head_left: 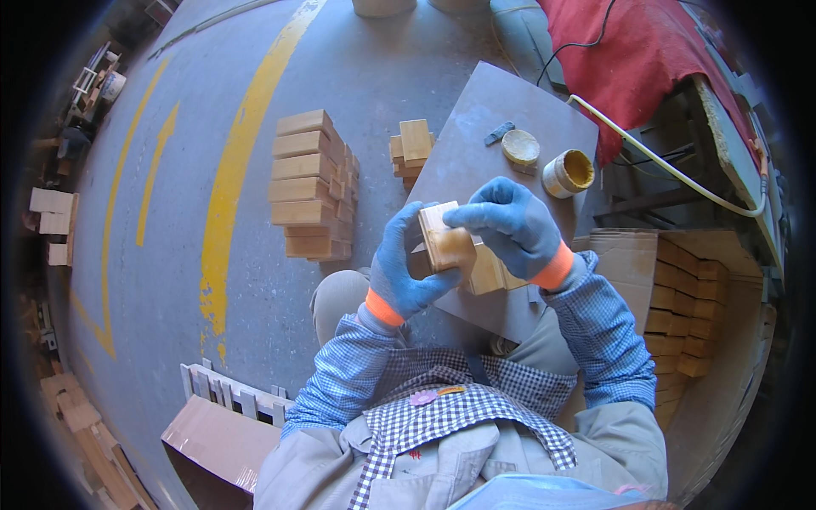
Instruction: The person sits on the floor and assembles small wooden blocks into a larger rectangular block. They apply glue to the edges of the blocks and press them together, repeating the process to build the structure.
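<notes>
My left hand (398, 265), in a blue glove with an orange cuff, grips a small pale wooden block (444, 246) by its edges. Gloved the same way, my right hand (513, 223) has its fingers pinched together against the block's upper end; whatever they hold is hidden. The block's lower part is blurred. Just beneath lie more wooden blocks (486, 270) on a grey board (489, 98). Beyond my right hand stand an open tin of yellowish-brown paste (568, 173), a round crusted lid (520, 147) and a small dark grey bar (499, 133).
Stacked wooden blocks (303, 180) stand on the floor to the left, with a smaller pile (415, 143) beside the board. At right is a cardboard box (625, 265) of blocks. A pale hose (671, 170) hangs from a bench with red cloth (608, 64). Another carton (223, 438) sits lower left.
</notes>
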Tool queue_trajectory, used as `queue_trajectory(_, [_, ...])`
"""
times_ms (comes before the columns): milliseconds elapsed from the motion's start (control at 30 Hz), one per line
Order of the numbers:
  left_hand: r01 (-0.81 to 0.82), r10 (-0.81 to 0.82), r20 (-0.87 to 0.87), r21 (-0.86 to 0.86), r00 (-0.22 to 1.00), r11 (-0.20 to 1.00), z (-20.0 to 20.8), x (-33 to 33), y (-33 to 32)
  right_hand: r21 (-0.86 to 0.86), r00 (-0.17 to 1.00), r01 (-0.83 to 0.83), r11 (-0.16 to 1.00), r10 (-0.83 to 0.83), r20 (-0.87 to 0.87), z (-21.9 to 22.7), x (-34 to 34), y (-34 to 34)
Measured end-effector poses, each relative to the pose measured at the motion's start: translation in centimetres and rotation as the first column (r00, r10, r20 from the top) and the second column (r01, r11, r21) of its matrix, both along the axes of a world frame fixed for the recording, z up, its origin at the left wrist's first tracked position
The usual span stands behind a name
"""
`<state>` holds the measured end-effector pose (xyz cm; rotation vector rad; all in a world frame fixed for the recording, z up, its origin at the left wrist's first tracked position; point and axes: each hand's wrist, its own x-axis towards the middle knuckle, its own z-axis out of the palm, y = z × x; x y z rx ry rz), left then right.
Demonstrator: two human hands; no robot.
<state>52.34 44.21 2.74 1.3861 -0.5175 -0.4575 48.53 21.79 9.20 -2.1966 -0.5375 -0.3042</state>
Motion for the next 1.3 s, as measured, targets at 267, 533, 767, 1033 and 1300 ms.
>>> queue_trajectory(267, [-0.006,0.008,0.068,-0.028,0.998,1.000,0.1,0.1,-0.1,-0.052,1.000,-0.003,0.999,0.002,-0.019,-0.6,1.3,0.2])
queue_trajectory(533, [-0.013,0.012,0.085,0.020,0.996,1.000,-0.3,0.2,0.1,-0.064,0.997,-0.080,0.995,0.079,-0.022,0.1,0.2,-0.4])
queue_trajectory(767, [-0.008,0.005,0.094,0.032,0.996,0.999,-0.5,0.2,0.1,-0.081,0.998,-0.066,0.995,0.066,-0.009,0.2,-0.8,-0.2])
queue_trajectory(1033, [-0.012,0.009,0.081,0.030,0.997,0.999,-0.1,0.1,0.1,-0.007,0.996,-0.080,0.997,0.079,-0.048,0.3,-1.7,-0.3])
queue_trajectory(1300, [0.002,-0.002,0.066,-0.004,0.998,1.000,-0.1,0.2,0.0,-0.072,1.000,0.029,0.997,-0.030,-0.010,-0.4,0.0,-0.2])
